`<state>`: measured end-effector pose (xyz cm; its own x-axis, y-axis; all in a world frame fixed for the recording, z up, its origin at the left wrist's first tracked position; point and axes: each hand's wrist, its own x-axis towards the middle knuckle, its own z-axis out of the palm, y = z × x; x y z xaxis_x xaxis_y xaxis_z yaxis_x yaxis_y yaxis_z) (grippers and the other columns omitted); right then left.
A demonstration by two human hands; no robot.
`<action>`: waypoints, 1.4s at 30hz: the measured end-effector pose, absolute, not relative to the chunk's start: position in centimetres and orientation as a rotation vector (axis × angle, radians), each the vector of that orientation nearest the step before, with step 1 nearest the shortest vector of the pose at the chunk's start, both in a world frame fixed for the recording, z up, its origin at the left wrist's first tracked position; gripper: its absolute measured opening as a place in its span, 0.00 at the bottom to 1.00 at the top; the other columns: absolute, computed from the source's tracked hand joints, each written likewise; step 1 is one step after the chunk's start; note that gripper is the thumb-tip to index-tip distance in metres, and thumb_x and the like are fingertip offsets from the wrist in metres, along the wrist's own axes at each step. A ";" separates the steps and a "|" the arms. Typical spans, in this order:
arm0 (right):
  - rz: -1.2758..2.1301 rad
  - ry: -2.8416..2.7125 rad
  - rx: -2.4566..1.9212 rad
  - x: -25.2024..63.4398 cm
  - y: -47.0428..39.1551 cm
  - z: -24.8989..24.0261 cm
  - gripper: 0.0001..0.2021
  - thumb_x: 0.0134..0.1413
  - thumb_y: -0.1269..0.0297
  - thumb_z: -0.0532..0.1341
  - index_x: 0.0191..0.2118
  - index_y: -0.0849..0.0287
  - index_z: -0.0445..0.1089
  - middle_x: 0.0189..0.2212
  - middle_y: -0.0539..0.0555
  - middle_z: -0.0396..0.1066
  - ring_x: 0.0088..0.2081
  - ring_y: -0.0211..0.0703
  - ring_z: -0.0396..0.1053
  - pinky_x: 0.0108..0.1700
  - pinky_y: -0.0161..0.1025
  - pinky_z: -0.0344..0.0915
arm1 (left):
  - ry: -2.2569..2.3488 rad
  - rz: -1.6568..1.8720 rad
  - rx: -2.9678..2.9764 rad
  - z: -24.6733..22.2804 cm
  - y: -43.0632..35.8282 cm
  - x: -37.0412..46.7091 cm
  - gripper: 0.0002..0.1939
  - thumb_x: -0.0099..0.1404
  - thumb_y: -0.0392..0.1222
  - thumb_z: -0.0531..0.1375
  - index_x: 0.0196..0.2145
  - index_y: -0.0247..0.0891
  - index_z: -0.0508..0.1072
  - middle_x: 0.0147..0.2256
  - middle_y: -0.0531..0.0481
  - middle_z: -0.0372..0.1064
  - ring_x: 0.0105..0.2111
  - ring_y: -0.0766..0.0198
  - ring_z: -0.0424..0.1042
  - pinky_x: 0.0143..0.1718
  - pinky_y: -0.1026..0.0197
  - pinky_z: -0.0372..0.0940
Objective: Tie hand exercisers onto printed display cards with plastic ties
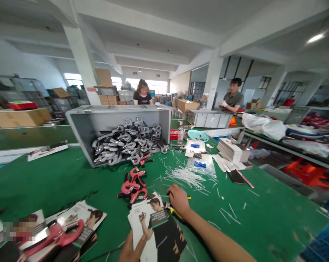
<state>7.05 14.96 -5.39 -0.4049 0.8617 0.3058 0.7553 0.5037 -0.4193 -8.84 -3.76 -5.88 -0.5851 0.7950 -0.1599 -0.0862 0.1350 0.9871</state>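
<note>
My left hand (131,249) is closed on the lower left edge of a stack of printed cards (167,234), which show people and dark panels. Just beyond the stack, my right hand (178,199) is low over the green table with its fingers curled together. Whatever is under those fingers is hidden. A pair of pliers (174,211) with yellow and black handles lies partly beneath that hand and wrist. Several pink and black hand grip strengtheners (133,185) lie in a heap beyond the cards. Loose white cable ties (185,177) are spread past my right hand.
A grey crate (79,134) on its side holds many grey-black hand grips (126,140). More cards with a pink hand grip (68,236) lie at the lower left. A card stack (233,150), plastic bags (201,165) and a teal dish (198,135) stand right. Two people work beyond.
</note>
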 end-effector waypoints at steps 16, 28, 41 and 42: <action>0.348 -2.416 -1.329 10.2 20.1 -5.1 0.11 0.63 0.66 0.52 0.46 0.58 0.69 0.46 0.58 0.67 0.46 0.47 0.69 0.49 0.42 0.64 | 1.935 1.389 0.811 -5.7 -5.8 -9.4 0.27 0.63 0.52 0.57 0.55 0.32 0.70 0.51 0.39 0.74 0.51 0.49 0.72 0.53 0.54 0.62; 0.512 -2.542 -1.316 10.1 24.7 -1.6 0.06 0.60 0.66 0.56 0.34 0.59 0.70 0.33 0.58 0.73 0.34 0.48 0.72 0.35 0.39 0.62 | 2.158 1.287 1.081 -2.8 -4.8 -10.9 0.23 0.64 0.46 0.58 0.56 0.43 0.72 0.51 0.42 0.72 0.52 0.49 0.68 0.56 0.48 0.59; 1.779 -1.774 -0.764 6.7 11.5 1.5 0.10 0.61 0.55 0.61 0.40 0.55 0.65 0.34 0.52 0.76 0.32 0.42 0.76 0.36 0.38 0.73 | 1.438 1.459 0.221 0.3 -9.8 -10.5 0.22 0.57 0.45 0.65 0.47 0.33 0.70 0.32 0.48 0.76 0.24 0.65 0.70 0.26 0.66 0.61; 1.778 -1.795 -0.722 5.9 9.7 1.5 0.09 0.62 0.55 0.60 0.40 0.55 0.65 0.35 0.53 0.76 0.33 0.43 0.76 0.37 0.39 0.74 | 1.444 1.463 0.213 0.3 -10.0 -10.5 0.22 0.57 0.45 0.65 0.47 0.33 0.70 0.32 0.48 0.76 0.24 0.65 0.70 0.26 0.66 0.62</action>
<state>5.89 9.73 1.49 -0.7295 0.6839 -0.0120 0.0185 0.0021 -0.9998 -10.47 -9.99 0.31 -0.4600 0.7288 -0.5073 -0.5165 0.2451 0.8205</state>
